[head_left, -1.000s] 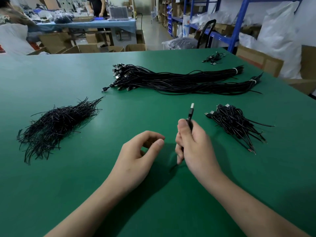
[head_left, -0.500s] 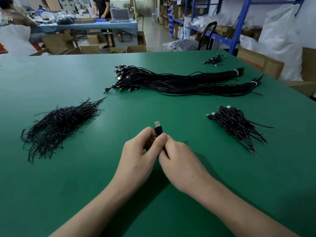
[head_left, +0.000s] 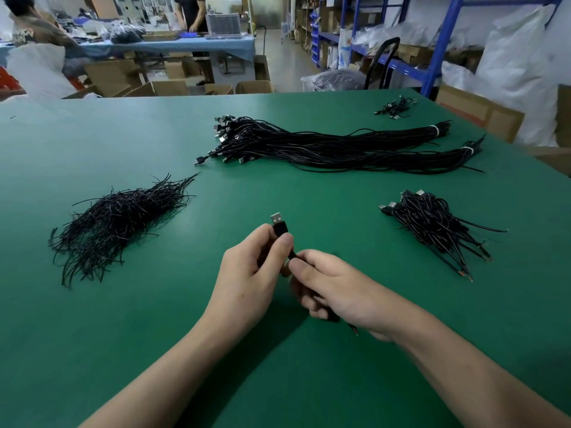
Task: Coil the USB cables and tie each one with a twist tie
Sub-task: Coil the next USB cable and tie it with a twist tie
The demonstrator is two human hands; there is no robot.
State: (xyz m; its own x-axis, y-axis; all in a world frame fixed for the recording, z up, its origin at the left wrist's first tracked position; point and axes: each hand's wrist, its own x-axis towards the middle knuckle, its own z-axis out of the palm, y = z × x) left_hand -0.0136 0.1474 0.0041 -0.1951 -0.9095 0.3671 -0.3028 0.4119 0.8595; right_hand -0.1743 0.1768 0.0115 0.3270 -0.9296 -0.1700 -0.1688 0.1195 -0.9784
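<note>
1. Holding one USB cable (head_left: pixel 279 226) up over the green table (head_left: pixel 154 335), about mid-table on the near side, with the metal plug end poking up and away.
2. Pinching it right under the plug with the left hand (head_left: pixel 250 270), thumb and curled fingers clamped on the black housing.
3. Gripping the rest of the cord lower down with the right hand (head_left: pixel 336 291), fingers curled round it and a wire tip sticking out below the wrist. Blurry there, so can't tell if it's looped.
4. Off to the left, well apart from both hands: a big loose heap of black twist ties (head_left: pixel 117 220).
5. Off to the right: a small pile of bundled-up cables (head_left: pixel 432 223), plugs at its left end.
6. Further back: long bundles of straight cables (head_left: pixel 324 146), banded in white near the right ends, plugs fanned out on the left.
7. Way back by the far right corner: another little clump of cables (head_left: pixel 395 107).
</note>
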